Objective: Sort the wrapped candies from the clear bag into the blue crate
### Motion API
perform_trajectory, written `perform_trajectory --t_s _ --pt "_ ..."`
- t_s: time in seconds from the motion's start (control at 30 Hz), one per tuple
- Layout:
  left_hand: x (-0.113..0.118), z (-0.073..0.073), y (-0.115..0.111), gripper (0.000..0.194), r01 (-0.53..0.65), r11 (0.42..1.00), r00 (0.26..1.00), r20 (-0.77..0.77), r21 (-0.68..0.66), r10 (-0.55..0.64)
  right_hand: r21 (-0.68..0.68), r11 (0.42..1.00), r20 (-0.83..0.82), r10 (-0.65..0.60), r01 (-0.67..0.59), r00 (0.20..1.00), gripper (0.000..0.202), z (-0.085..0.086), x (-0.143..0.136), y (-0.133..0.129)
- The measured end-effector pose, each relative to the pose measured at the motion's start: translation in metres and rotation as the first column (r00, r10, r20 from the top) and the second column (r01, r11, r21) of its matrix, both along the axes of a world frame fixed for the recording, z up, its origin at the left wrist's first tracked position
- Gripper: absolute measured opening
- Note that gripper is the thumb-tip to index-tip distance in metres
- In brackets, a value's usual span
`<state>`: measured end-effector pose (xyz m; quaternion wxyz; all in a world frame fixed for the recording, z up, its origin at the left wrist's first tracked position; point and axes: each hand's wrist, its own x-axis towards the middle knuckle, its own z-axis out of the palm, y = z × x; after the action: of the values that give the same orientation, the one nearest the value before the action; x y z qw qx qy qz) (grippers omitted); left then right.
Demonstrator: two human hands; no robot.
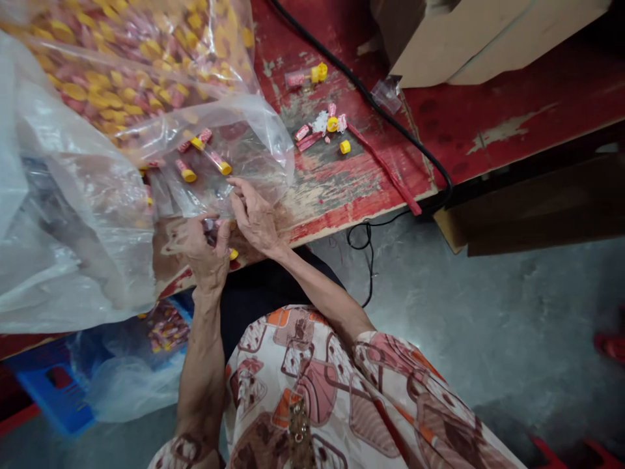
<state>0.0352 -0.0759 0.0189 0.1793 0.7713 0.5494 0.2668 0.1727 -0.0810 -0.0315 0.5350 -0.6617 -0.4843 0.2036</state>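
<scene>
Red and worn, the table (336,185) sits underneath. The left hand (208,257) curls around what seems a small tube (211,229). Beside it, the right hand (254,218) is half open, seemingly empty, its fingertips by a yellow-capped tube (217,161). Soft pinches should work best. Beyond both hands sits a big clear bag (239,107).

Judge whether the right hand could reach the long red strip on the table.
Probably yes: nothing seems to block the way over the worn tabletop from the right hand to the red strip.
</scene>
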Motion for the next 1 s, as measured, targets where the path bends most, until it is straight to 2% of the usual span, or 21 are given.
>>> perform_trajectory --t_s 0.13,0.3,0.37,0.47,0.57,0.77,0.87,1.0 --pt "0.004 -0.003 0.002 0.031 -0.001 0.993 1.000 0.025 0.116 -0.002 0.019 1.000 -0.005 -0.002 0.002 1.000 0.034 -0.002 0.000 0.000" --pt "0.007 -0.014 0.004 0.035 0.087 0.993 0.995 0.046 0.075 -0.091 0.019 1.000 -0.011 -0.011 0.011 1.000 0.035 -0.003 -0.001 0.000" --pt "0.006 -0.015 0.002 0.037 0.054 0.995 0.995 0.078 0.088 -0.061 0.025 1.000 -0.011 -0.013 0.013 1.000 0.035 -0.004 -0.001 0.000" --pt "0.004 -0.014 -0.002 0.039 -0.059 0.990 0.989 0.145 0.132 0.039 0.021 1.000 0.003 -0.012 0.012 1.000 0.036 -0.005 -0.001 0.001" --pt "0.000 -0.020 -0.003 0.042 -0.105 0.981 0.985 0.150 0.164 0.081 0.020 1.000 0.017 -0.005 0.004 1.000 0.037 -0.006 -0.001 0.001" --pt "-0.013 -0.041 0.003 0.043 0.027 0.989 0.998 0.060 0.142 -0.035 0.034 0.999 0.013 -0.006 0.006 1.000 0.036 -0.004 0.000 -0.001" --pt "-0.017 -0.039 0.003 0.039 0.058 0.989 0.996 0.057 0.135 -0.066 0.042 0.999 0.005 -0.007 0.007 1.000 0.035 -0.004 0.000 -0.001" --pt "-0.017 -0.028 0.000 0.037 0.076 0.991 0.994 0.075 0.109 -0.084 0.025 1.000 0.000 -0.005 0.005 1.000 0.033 -0.002 0.001 -0.001"
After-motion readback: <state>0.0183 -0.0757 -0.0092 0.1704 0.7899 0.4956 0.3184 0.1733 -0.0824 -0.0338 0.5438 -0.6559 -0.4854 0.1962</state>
